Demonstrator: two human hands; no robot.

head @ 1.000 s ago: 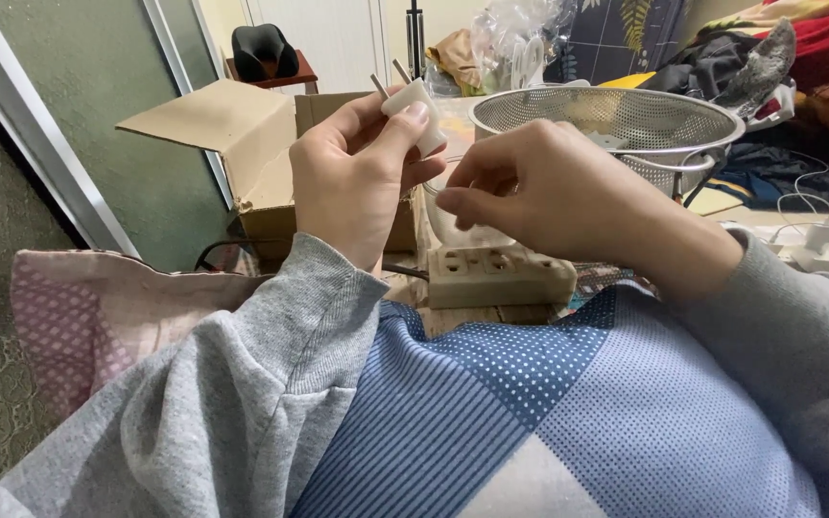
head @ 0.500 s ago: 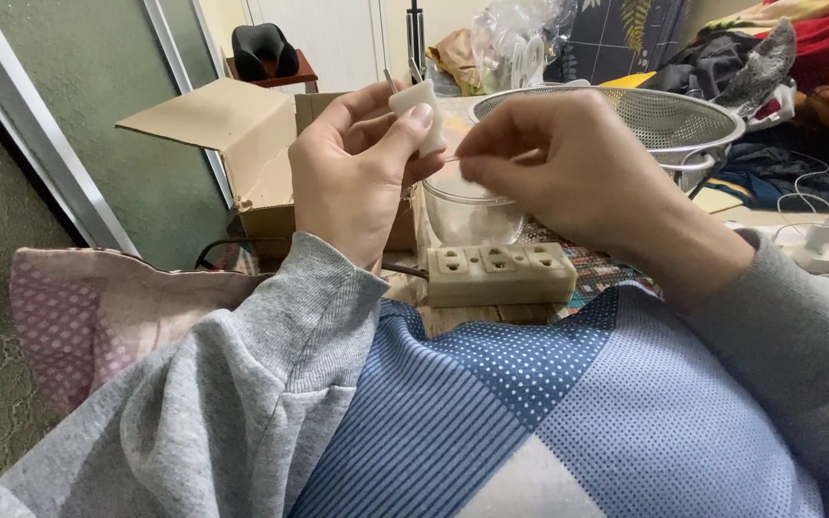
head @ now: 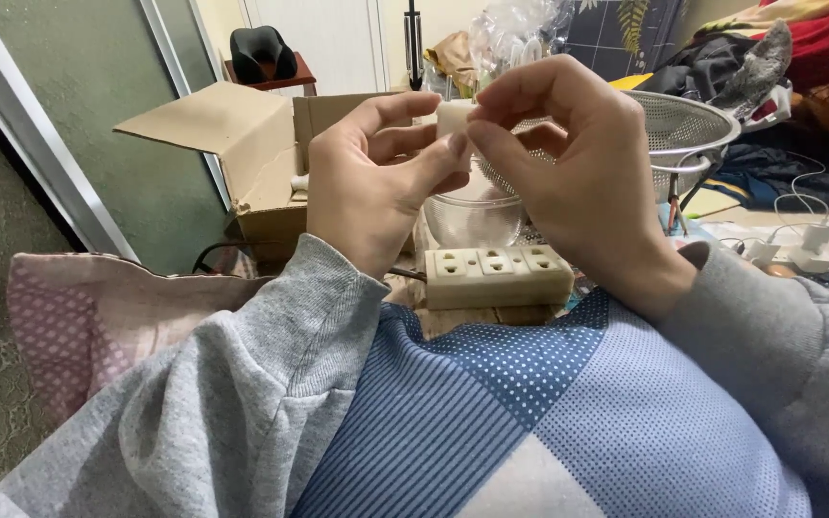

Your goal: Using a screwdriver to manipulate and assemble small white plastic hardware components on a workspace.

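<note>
i see the left hand point(head: 376, 187) and right hand point(head: 568, 168) pinching a small white block point(head: 454, 120) together above the power strip point(head: 498, 276) (likely a plug part), work unfinished.

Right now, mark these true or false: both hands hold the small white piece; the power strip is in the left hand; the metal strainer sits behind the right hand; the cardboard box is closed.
1. Both hands hold the small white piece: true; left hand and right hand pinch it.
2. The power strip is in the left hand: false; it lies below the hands, untouched.
3. The metal strainer sits behind the right hand: true.
4. The cardboard box is closed: false; its flaps stand open.
</note>
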